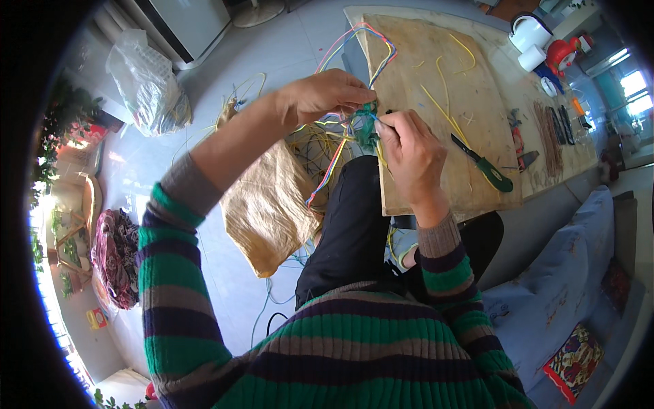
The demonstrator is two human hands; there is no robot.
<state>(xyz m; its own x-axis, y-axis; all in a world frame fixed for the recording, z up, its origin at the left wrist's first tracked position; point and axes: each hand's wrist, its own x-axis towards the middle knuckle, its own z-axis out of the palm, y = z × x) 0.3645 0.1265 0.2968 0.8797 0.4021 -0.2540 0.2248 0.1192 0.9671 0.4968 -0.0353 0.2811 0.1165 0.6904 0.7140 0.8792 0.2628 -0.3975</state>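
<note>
A small green woven piece (366,127) made of plastic strands sits between my two hands, above my knee. My left hand (327,94) is closed over its upper left side, gripping it together with coloured strands (354,37) that loop up over the board. My right hand (409,148) pinches the piece's right edge with a thin strand between the fingers. More pink, blue and yellow strands (327,170) hang down from the piece toward the floor.
A wooden board (436,75) lies to the right with yellow strands and a green-handled knife (485,166) on it. A tan sack (262,204) lies on the floor beside my leg. A plastic bag (146,85) sits at upper left, tools and tape rolls (531,48) at upper right.
</note>
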